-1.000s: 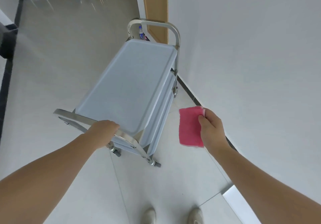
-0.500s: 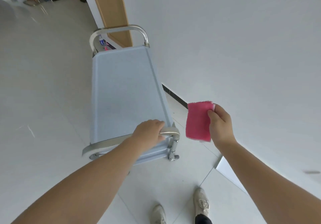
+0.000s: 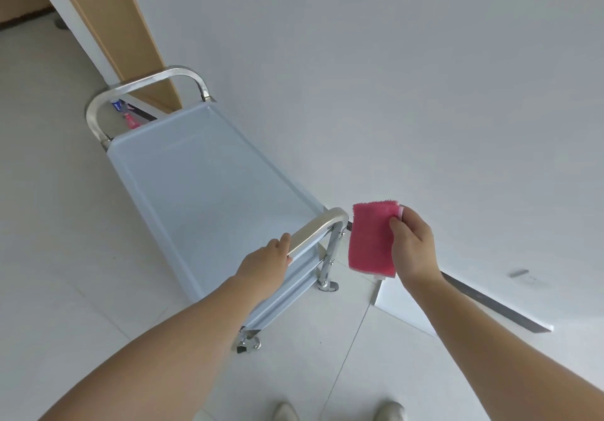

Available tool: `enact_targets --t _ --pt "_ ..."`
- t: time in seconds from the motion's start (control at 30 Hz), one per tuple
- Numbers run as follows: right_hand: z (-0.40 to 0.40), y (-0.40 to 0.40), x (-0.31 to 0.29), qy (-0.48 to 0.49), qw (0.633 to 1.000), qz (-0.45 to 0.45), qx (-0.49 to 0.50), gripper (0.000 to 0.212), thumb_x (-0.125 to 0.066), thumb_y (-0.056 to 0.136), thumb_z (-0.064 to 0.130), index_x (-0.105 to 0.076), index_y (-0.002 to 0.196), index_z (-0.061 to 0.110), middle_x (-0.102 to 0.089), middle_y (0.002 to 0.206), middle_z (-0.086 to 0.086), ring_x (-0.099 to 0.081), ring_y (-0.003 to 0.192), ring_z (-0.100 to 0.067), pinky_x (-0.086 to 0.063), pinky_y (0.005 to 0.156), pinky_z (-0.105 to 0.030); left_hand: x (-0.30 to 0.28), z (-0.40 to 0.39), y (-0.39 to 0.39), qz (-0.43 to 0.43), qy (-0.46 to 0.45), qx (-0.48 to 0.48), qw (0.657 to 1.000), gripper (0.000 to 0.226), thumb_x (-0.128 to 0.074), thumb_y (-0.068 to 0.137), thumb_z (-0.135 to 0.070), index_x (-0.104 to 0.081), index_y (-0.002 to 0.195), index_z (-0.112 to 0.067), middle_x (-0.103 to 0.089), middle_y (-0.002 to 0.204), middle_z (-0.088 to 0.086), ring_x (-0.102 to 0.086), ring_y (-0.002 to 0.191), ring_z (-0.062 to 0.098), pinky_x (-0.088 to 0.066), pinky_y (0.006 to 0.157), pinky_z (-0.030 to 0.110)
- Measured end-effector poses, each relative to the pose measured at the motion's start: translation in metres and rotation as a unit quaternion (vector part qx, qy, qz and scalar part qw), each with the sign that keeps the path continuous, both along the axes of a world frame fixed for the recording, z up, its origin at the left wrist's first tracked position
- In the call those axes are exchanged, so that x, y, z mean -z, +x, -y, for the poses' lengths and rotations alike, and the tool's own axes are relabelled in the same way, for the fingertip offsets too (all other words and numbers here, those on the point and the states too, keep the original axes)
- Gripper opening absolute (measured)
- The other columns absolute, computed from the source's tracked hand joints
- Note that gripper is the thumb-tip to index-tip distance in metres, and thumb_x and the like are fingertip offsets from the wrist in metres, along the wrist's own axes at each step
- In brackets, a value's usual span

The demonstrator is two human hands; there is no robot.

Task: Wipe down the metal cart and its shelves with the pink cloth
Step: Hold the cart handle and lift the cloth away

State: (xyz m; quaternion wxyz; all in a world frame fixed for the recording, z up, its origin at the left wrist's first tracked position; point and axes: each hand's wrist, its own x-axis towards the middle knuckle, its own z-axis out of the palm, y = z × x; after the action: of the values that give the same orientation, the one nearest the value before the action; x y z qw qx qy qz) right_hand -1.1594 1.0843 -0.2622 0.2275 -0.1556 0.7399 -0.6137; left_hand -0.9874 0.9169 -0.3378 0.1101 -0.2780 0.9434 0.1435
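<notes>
The near handle (image 3: 318, 229) of the metal cart (image 3: 209, 192) is gripped by the left hand (image 3: 266, 262), fingers curled over the bar. A folded pink cloth (image 3: 372, 237) is pinched upright by the right hand (image 3: 413, 247), just beside the handle's corner, not touching it. The cart is parked along a white wall (image 3: 392, 77) on pale floor tiles (image 3: 49, 224).

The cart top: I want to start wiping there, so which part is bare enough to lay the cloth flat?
The whole top shelf shows bare between the far handle and near handle. The near end is crowded: left hand grips that handle, pink cloth beside it.
</notes>
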Motion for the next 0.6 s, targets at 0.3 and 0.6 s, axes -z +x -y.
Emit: enact_targets --t 0.3,0.6 --pt "-0.002 -0.077 0.005 0.015 0.999 -0.019 0.038 0.027 -0.036 0.088 0.002 -0.053 0.070 0.013 -0.044 0.057 0.014 -0.039 0.053 -0.005 -0.034 0.048 -0.017 0.009 -0.003 -0.102 -0.040 0.008 -0.032 0.999 0.034 -0.033 0.099 -0.027 -0.030 0.126 -0.007 -0.051 0.099 0.011 -0.046 0.067 0.024 -0.037 0.056 0.033" --pt "-0.019 -0.144 0.014 0.029 0.997 -0.018 0.076 0.024 -0.035 0.089 0.003 -0.055 0.077 0.009 -0.046 0.055 0.017 -0.041 0.053 -0.005 -0.039 0.058 -0.030 0.011 0.004 -0.213 -0.080 0.022 -0.078 0.993 0.040 -0.035 0.099 -0.023 -0.027 0.131 -0.002 -0.054 0.105 0.018 -0.055 0.085 0.033 -0.037 0.064 0.036"
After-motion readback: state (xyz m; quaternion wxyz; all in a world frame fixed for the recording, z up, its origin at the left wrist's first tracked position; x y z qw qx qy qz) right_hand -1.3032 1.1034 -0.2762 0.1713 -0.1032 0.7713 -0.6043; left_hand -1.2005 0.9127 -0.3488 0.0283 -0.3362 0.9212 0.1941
